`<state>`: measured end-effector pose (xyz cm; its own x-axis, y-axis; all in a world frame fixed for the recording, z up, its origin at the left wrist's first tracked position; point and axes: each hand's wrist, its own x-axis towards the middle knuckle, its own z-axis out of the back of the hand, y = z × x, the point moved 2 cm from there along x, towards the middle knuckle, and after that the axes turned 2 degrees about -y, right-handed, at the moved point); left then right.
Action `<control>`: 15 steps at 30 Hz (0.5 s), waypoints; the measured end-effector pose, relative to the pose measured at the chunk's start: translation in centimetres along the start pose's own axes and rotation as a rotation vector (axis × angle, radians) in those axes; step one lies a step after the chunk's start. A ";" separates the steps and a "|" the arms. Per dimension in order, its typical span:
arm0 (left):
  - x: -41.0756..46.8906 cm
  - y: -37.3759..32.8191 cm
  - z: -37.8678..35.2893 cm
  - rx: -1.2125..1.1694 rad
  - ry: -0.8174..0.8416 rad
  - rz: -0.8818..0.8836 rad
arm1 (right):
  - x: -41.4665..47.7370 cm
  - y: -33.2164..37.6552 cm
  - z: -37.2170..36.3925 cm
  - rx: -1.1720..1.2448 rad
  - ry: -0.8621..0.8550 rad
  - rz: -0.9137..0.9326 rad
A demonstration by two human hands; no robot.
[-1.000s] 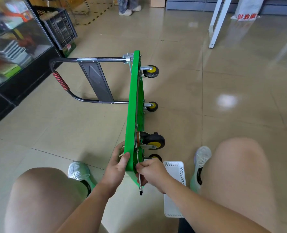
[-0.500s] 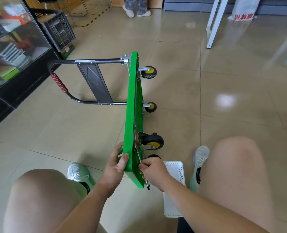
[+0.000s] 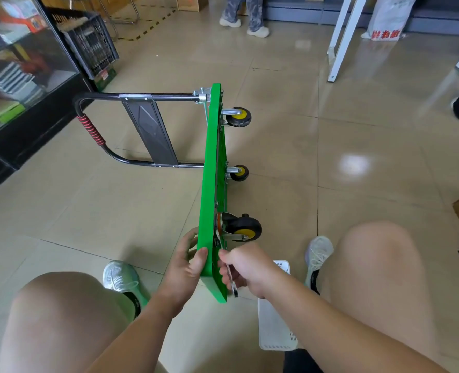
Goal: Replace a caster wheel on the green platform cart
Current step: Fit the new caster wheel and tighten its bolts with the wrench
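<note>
R hand [image 3: 249,267] is closed on a slim metal wrench [image 3: 233,284]; its tail pokes out below the fist, and its head runs up toward the mount of the nearest caster [image 3: 240,229], tho I can't tell if it's seated on a nut. L hand [image 3: 186,265] is clamped on the near corner of the cart [image 3: 209,189], thumb on the edge facing up, fingers wrapped round the top face. So both grips are shut, one on the tool, one on the deck.

Risks, as I judge them:
- The cart stands on its long edge on the floor, steadied only by the L hand. A hard pull on the wrench could tip it toward the wheel side or skid it on the glossy tile.
- If the wrench isn't square on the nut it may slip, w/ knuckles right against the deck edge.
- A freed nut or bolt could drop and roll; the white tray [image 3: 275,327] lies flat by the R foot, not under the work.

Orientation: the cart's long axis runs away from the person, near corner at the hands, far end by the handle [image 3: 142,97]. Deck is vertical, underside facing R, so all visible casters stick out R. The handle juts L from the far end, low over the floor, toward the glass cabinet [image 3: 21,76].
</note>
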<state>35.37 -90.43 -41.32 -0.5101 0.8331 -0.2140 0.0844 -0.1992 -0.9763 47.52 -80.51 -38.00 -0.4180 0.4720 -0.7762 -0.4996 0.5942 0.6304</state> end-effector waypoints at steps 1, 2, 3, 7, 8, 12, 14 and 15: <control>0.0 0.0 0.1 0.000 0.005 0.000 | -0.2 0.6 -0.1 0.058 0.012 -0.026; 0.1 0.0 0.1 -0.003 0.011 0.003 | -0.4 1.2 -0.2 0.101 0.022 -0.045; 0.1 0.0 0.1 -0.003 0.016 0.005 | -0.4 1.8 -0.2 0.120 0.034 -0.059; 0.1 -0.2 0.2 0.013 0.011 0.006 | -0.4 3.5 -0.4 0.214 0.102 -0.123; 0.1 -0.2 0.2 0.018 0.012 0.007 | -0.4 3.7 -0.4 0.237 0.112 -0.134; 0.0 -0.4 0.1 0.026 0.022 0.005 | -0.4 3.8 -0.2 0.280 0.167 -0.142; -0.1 -0.5 0.0 0.034 0.023 0.010 | -0.2 3.5 -0.1 0.260 0.190 -0.135; -0.1 -0.5 0.0 0.038 0.020 0.012 | -0.3 3.2 0.0 0.218 0.204 -0.129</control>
<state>35.35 -90.44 -40.80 -0.4921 0.8405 -0.2267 0.0573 -0.2285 -0.9719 46.06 -78.75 -35.76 -0.5162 0.2571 -0.8170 -0.3931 0.7764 0.4927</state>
